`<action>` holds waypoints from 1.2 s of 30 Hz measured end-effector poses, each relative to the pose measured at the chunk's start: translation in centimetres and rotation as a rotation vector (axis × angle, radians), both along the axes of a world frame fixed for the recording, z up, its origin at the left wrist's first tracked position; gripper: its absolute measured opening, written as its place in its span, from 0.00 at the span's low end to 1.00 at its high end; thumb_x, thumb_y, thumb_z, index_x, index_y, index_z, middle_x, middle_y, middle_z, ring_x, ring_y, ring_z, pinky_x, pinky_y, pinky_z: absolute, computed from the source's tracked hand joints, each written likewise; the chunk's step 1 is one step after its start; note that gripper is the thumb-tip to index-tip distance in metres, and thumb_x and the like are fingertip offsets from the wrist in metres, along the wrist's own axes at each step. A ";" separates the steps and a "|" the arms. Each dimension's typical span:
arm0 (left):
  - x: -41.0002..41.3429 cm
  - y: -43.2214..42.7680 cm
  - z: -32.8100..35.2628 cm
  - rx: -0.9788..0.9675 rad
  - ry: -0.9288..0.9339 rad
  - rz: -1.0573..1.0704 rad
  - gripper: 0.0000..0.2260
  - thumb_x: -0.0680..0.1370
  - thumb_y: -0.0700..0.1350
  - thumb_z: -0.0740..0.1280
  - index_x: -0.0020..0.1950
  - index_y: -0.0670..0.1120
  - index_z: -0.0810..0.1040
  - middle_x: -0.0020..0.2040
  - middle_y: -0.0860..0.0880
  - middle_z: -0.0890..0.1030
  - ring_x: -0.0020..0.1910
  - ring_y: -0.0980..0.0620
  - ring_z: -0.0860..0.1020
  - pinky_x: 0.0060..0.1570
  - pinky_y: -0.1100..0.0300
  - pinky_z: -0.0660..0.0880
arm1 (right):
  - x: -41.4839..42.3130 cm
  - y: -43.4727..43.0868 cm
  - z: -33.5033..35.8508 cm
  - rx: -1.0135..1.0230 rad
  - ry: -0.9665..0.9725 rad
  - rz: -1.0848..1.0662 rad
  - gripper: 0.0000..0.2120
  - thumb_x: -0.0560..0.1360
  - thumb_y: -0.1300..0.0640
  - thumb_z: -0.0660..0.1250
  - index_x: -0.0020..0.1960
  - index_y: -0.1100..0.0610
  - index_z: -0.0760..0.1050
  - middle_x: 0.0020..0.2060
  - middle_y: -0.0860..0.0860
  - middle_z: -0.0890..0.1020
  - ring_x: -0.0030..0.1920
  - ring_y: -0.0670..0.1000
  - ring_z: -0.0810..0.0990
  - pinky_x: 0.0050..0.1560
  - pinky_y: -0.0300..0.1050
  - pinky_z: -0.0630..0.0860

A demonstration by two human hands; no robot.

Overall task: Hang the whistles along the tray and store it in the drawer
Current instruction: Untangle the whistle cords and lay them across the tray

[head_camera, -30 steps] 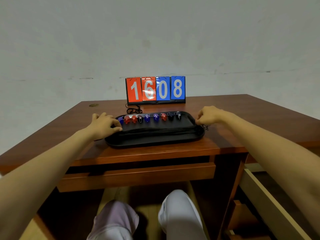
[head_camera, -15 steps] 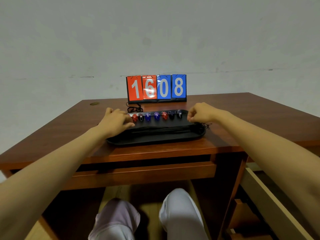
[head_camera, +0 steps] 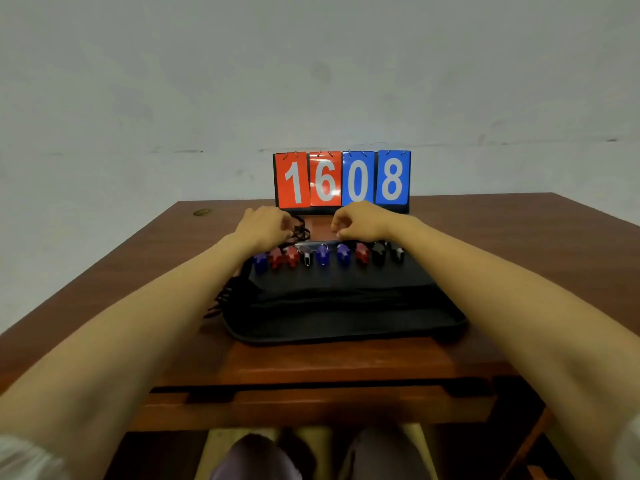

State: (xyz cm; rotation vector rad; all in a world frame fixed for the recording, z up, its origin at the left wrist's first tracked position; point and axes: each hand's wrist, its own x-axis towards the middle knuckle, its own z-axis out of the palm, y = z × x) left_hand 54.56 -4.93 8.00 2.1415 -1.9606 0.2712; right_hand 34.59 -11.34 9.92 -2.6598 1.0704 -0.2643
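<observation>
Already a row of whistles [head_camera: 325, 256], blue, red and black, hangs along the far rim of the black tray [head_camera: 346, 327], which sits on the table [head_camera: 519, 258] near its front edge and about midway along it. Dark cords [head_camera: 225, 299] spill over the tray's left end onto the wood, and more cord lies bunched just behind the tray's far left corner. The left hand [head_camera: 265, 225] rests on that bunch with its fingers curled, though whether its grip has actually closed on the cord cannot be told. The right hand [head_camera: 360, 221] hovers just behind the far rim near the middle, fingers bent into a loose pinch; whether it holds anything cannot be told either. Behind both hands, at the table's far edge, stands a flip scoreboard [head_camera: 343, 180] reading 1608. The drawer [head_camera: 311, 407] beneath the front edge looks shut. By my judgement the hanging is nearly or fully done, with perhaps a last loose cord to tidy; what remains is to lift the tray, open a drawer and set the tray inside it.
</observation>
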 end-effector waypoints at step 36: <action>7.6 -13.1 -4.4 0.183 0.304 -0.045 0.12 0.75 0.53 0.68 0.52 0.46 0.78 0.50 0.49 0.79 0.50 0.48 0.77 0.54 0.49 0.75 | 12.6 -15.2 -5.5 -0.024 0.101 0.019 0.14 0.76 0.66 0.60 0.60 0.57 0.73 0.51 0.53 0.76 0.50 0.54 0.75 0.48 0.44 0.72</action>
